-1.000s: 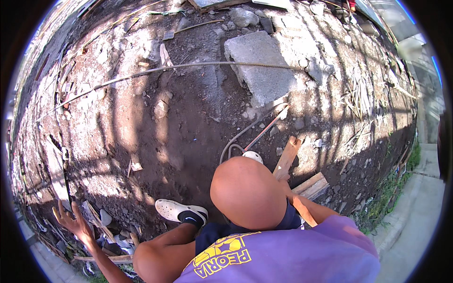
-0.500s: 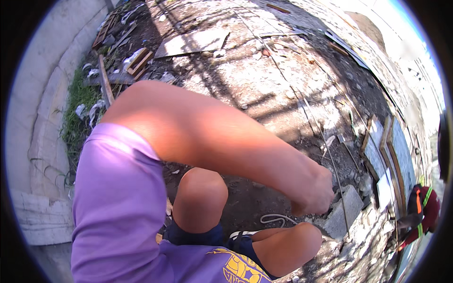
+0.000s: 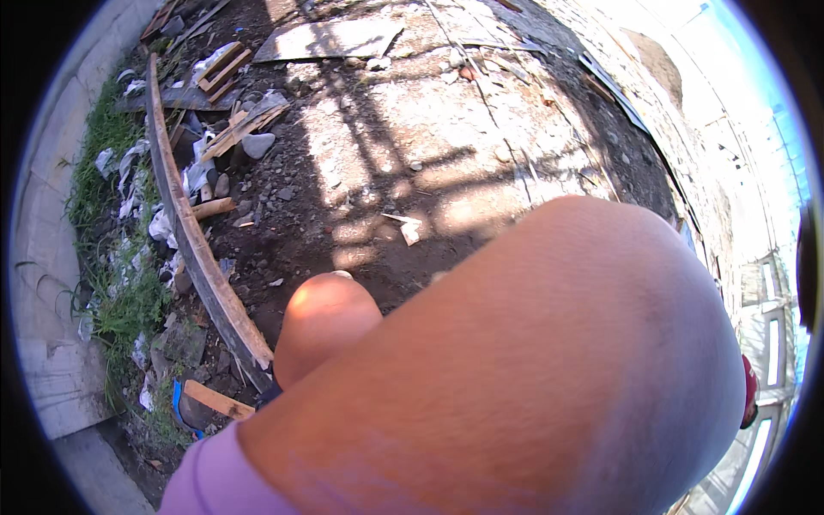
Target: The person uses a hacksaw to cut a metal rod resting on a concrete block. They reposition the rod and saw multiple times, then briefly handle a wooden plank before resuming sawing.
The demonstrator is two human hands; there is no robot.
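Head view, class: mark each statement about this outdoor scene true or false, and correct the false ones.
1. A bare arm fills much of the lower right of the picture. True.
2. The long curved plank lies on a tiled indoor floor. False: it lies on dirt and rubble, beside a strip of grass.
3. Both hands are in plain sight, holding a hammer. False: no hand and no hammer can be seen.
4. A bent knee shows just left of the arm. True.
5. The sleeve at the lower edge is bright green. False: it is pale purple.
6. A flat grey slab lies on the ground near the top of the picture. True.
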